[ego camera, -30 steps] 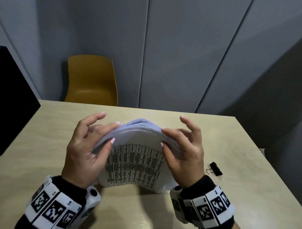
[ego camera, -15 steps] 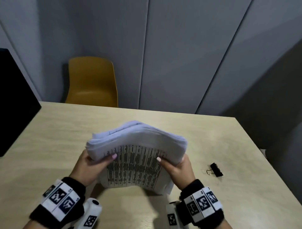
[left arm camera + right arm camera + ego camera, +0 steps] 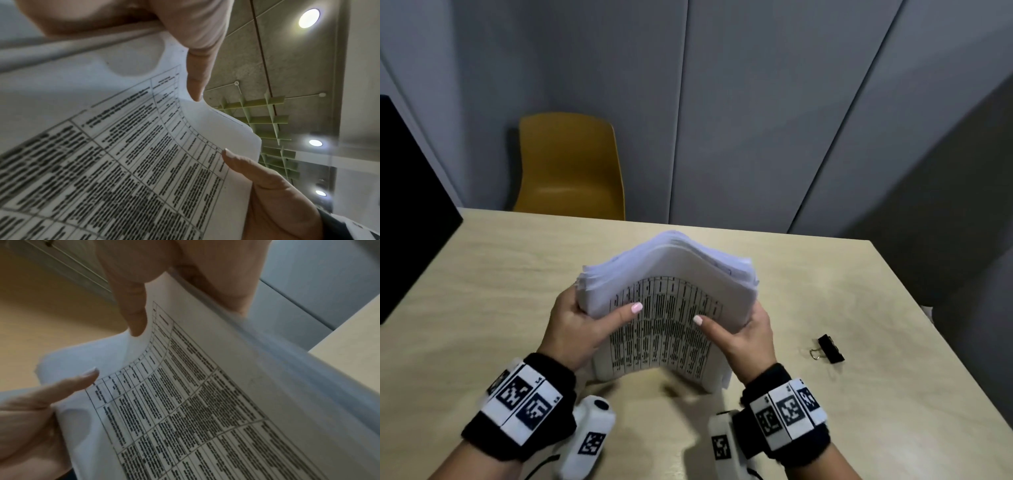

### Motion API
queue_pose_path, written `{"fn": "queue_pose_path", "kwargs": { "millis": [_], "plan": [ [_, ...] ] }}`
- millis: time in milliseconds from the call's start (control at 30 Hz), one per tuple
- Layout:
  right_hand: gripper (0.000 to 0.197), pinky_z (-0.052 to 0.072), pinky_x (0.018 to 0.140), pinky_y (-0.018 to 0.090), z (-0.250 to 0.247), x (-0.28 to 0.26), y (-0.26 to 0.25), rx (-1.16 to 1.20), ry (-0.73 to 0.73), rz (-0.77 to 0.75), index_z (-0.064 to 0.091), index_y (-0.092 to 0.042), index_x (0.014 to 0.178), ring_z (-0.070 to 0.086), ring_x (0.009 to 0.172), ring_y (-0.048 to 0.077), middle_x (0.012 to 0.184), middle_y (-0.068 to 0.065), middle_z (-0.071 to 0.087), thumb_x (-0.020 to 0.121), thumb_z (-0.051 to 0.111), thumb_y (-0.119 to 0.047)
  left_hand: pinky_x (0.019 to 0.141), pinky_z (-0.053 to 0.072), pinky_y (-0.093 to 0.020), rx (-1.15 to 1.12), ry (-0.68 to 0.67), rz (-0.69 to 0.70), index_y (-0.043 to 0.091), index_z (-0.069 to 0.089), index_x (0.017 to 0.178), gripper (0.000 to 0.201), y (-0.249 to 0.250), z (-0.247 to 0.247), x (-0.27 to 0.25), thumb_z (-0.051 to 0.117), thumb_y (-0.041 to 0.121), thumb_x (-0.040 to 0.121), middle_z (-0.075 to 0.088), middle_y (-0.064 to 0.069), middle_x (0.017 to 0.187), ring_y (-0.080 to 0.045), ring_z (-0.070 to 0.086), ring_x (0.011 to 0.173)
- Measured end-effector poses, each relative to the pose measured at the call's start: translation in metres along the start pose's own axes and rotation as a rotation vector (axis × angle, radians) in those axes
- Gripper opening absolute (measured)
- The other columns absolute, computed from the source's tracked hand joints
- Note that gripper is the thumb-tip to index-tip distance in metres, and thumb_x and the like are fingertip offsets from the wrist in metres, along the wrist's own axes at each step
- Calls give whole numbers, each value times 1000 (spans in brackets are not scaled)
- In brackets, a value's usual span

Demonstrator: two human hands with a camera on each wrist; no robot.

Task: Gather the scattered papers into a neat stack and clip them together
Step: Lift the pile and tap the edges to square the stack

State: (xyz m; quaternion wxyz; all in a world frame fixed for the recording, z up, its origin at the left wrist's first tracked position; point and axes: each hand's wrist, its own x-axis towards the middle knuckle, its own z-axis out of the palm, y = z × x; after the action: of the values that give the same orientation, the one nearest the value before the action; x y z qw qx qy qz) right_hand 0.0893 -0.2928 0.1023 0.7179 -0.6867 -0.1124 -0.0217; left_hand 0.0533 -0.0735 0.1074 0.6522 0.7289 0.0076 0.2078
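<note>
A thick stack of papers [image 3: 671, 274] stands nearly upright and bowed over the table [image 3: 482, 274], its front sheet a printed table. My left hand [image 3: 582, 322] grips its left side and my right hand [image 3: 744, 330] its right side, both thumbs pressed on the front sheet. The fingers behind the stack are hidden. The sheet edges at the top are slightly uneven. In the left wrist view the printed sheet [image 3: 123, 162] fills the frame; the right wrist view shows the same sheet [image 3: 205, 402]. A black binder clip [image 3: 830, 348] lies on the table to the right of my right hand.
A yellow chair [image 3: 571, 168] stands behind the table's far edge. A black screen [image 3: 410, 205] sits at the left edge. Grey wall panels stand behind. The table's right edge runs just past the clip.
My hands have slid down from the top of the stack to its sides, thumbs now on the front sheet. The stack has risen more upright.
</note>
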Motion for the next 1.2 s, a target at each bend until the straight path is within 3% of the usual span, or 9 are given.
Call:
{"fn": "queue_pose_path", "kwargs": {
  "millis": [167, 300, 367, 500, 633, 733, 800, 1033, 1200],
  "plan": [
    [38, 54, 71, 24, -4, 2, 11, -29, 98, -8, 57, -24, 93, 65, 79, 5, 85, -5, 70, 64, 75, -11, 62, 47, -4, -61, 130, -68, 15, 63, 101, 42, -4, 2, -2, 72, -10, 69, 71, 13, 83, 12, 64, 74],
    [21, 54, 72, 28, 8, 3, 11, -6, 139, -26, 61, -25, 85, 63, 76, 9, 76, -9, 72, 71, 61, -9, 62, 42, 0, 51, 147, -15, 34, 66, 73, 28, 2, 13, 0, 66, 7, 82, 65, 36, 66, 17, 59, 66],
    [27, 52, 70, 20, 8, 2, 5, 12, 130, -62, 57, -25, 93, 62, 76, 2, 79, -12, 71, 72, 59, -8, 67, 43, 0, 13, 161, -1, 32, 65, 84, 11, 12, 13, 1, 71, 30, 76, 66, 37, 75, 17, 60, 73],
    [49, 50, 78, 20, 2, -1, -9, 54, 88, -100, 48, -19, 113, 61, 90, 9, 100, 2, 64, 70, 68, -30, 72, 45, -2, -34, 222, 96, 22, 51, 118, 75, 22, 15, 0, 68, 56, 54, 62, 23, 95, 16, 60, 83],
    [65, 47, 87, 22, 8, 8, -25, 93, 154, -116, 46, -17, 120, 58, 100, 10, 111, 1, 59, 67, 60, -50, 85, 48, -29, -143, 344, 75, 32, 42, 121, 84, 29, 18, 2, 57, 81, 54, 64, 10, 100, -10, 62, 95],
    [59, 47, 88, 30, 16, 21, -34, 96, 260, -53, 55, -20, 105, 58, 95, 12, 102, -2, 61, 64, 56, -62, 72, 43, -11, -135, 427, 58, 16, 46, 125, 79, 32, 22, 9, 44, 67, 64, 58, 18, 86, 19, 53, 75],
    [47, 45, 81, 29, 20, 29, -36, 115, 356, -2, 57, -22, 86, 55, 82, 9, 86, -7, 59, 63, 56, -64, 60, 39, -1, -164, 468, 34, 10, 49, 122, 73, 35, 24, 12, 45, 60, 68, 50, 17, 85, 23, 51, 66],
    [24, 41, 68, 30, 26, 39, -38, 185, 425, 88, 53, -20, 62, 49, 66, 12, 64, -8, 53, 69, 61, -41, 73, 47, -27, -158, 548, -58, 24, 53, 103, 57, 31, 27, 24, 52, 64, 63, 56, 11, 90, -8, 55, 81],
    [26, 42, 69, 32, 22, 38, -35, 213, 445, 92, 55, -21, 64, 50, 71, 14, 67, -6, 54, 68, 60, -46, 57, 45, -13, -160, 598, -97, 27, 56, 91, 32, 27, 25, 28, 50, 53, 73, 56, 11, 83, -1, 56, 71]
  ]
}}
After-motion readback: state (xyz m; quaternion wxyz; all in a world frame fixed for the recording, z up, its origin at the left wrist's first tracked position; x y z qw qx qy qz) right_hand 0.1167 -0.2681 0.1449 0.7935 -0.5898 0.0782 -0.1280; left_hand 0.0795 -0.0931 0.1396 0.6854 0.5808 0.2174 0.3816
